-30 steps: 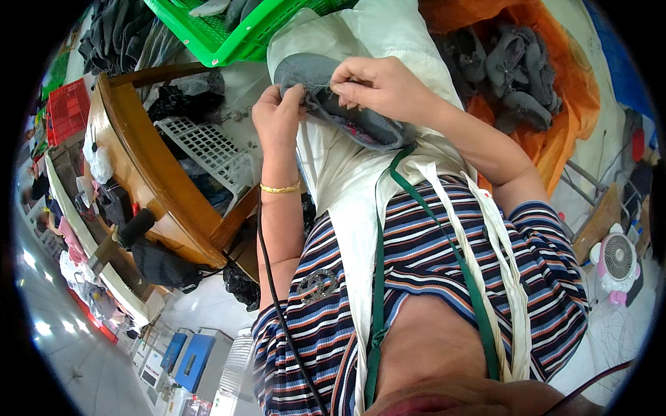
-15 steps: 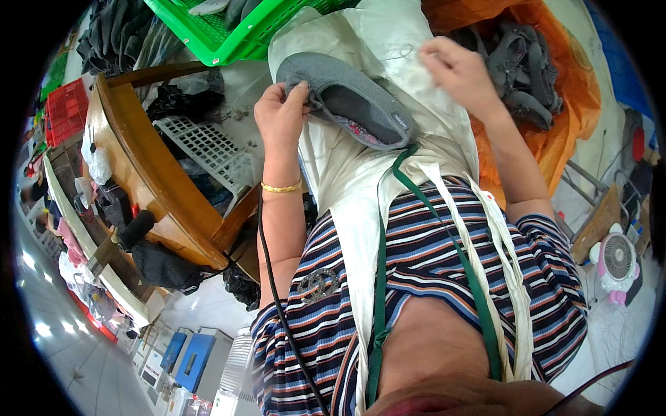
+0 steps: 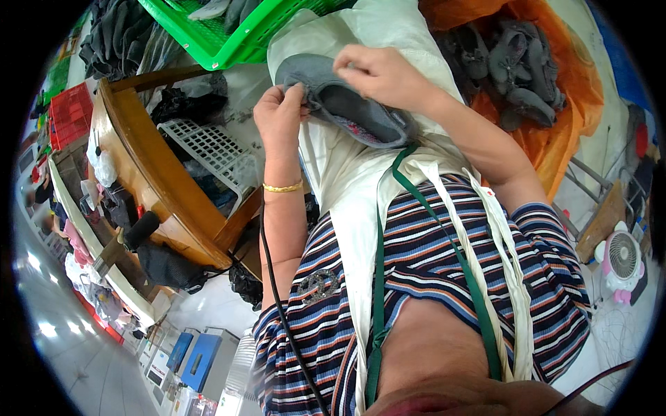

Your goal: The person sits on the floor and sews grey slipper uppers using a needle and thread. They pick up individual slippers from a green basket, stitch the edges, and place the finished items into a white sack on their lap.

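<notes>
A grey slip-on shoe (image 3: 355,114) with a patterned insole lies across my lap on a white apron (image 3: 326,163). My left hand (image 3: 279,114) pinches the shoe's edge at the near left side of the opening, thumb on top. Over the toe end of that opening, my right hand (image 3: 378,75) is closed, its thumb and fingers drawn together. Anything between those right fingertips is too small to make out. The right hand covers part of the shoe's upper; the toe and the heel still show.
A green crate (image 3: 225,52) stands beyond my lap, a wooden frame (image 3: 163,180) with a white plastic basket (image 3: 208,156) to the left. At right, an orange sack (image 3: 579,104) holds several grey shoes (image 3: 520,66). A small fan (image 3: 619,256) sits farther right.
My right hand has come down and left, from out in the air at the right to the shoe's opening. My left hand keeps its pinch on the shoe, nearly still.
</notes>
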The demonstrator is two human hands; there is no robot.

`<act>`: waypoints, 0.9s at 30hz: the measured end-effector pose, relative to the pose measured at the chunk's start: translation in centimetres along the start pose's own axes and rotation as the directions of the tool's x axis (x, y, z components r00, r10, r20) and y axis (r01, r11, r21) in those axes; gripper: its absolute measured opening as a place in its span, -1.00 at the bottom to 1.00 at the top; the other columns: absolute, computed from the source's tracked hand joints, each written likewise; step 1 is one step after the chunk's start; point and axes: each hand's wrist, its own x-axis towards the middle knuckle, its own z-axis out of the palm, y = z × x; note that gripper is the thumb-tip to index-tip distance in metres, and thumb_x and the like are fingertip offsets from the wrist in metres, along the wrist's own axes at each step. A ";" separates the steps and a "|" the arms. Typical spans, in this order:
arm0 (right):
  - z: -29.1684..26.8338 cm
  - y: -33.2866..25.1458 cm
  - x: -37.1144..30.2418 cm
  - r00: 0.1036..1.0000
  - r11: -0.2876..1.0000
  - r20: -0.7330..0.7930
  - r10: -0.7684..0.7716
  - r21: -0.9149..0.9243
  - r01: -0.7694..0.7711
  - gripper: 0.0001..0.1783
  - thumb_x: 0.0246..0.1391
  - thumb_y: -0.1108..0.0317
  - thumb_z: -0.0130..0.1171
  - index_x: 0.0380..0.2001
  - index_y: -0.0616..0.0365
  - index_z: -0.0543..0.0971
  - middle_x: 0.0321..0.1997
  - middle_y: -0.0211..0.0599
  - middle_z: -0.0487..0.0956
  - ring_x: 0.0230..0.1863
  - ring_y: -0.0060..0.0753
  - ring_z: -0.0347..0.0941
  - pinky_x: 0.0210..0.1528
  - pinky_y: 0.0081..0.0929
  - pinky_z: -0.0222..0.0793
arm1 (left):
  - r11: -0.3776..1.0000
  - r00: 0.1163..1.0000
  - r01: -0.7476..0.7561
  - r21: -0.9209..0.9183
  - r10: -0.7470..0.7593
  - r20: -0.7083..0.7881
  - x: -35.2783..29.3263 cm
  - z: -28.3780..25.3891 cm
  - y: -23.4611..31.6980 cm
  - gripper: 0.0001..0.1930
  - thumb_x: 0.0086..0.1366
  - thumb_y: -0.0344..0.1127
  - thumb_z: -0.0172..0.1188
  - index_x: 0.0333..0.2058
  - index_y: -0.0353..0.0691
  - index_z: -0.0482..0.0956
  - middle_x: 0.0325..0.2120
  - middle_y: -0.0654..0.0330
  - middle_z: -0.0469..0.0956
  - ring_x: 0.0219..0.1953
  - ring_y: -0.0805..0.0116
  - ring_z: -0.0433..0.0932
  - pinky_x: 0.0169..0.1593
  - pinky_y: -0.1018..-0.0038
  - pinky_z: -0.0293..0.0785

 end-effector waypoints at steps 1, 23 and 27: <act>0.7 0.0 0.7 0.999 0.997 0.032 -0.040 -0.066 0.042 -0.81 0.20 0.27 0.13 -0.22 0.15 0.55 -0.57 -0.30 0.55 -0.54 -0.51 0.48 -0.46 -0.51 0.35 | 1.000 1.000 0.001 -0.004 -0.001 -0.001 -0.1 0.0 0.0 -0.85 0.23 -0.34 0.27 -0.45 -0.28 0.59 -0.61 0.26 0.55 -0.67 0.57 0.45 -0.54 0.65 0.37; 2.5 1.3 1.6 0.987 0.951 0.145 -0.070 -0.288 0.110 -0.85 0.16 0.33 0.06 -0.24 0.09 0.53 -0.38 -0.06 0.62 -0.33 0.08 0.55 -0.28 -0.13 0.43 | 1.000 0.999 0.016 -0.002 -0.016 0.040 -0.5 0.2 0.3 -0.85 0.24 -0.34 0.26 -0.46 -0.28 0.58 -0.58 0.29 0.56 -0.63 0.57 0.45 -0.52 0.65 0.35; 3.1 1.9 1.5 0.990 0.964 0.131 -0.048 -0.252 0.080 -0.84 0.20 0.26 0.04 -0.21 0.00 0.54 -0.37 -0.06 0.62 -0.31 0.14 0.54 -0.27 -0.02 0.41 | 0.995 0.992 0.078 -0.056 -0.072 0.102 -0.3 -0.3 0.8 -0.85 0.23 -0.35 0.25 -0.46 -0.30 0.58 -0.58 0.27 0.56 -0.64 0.57 0.47 -0.53 0.65 0.36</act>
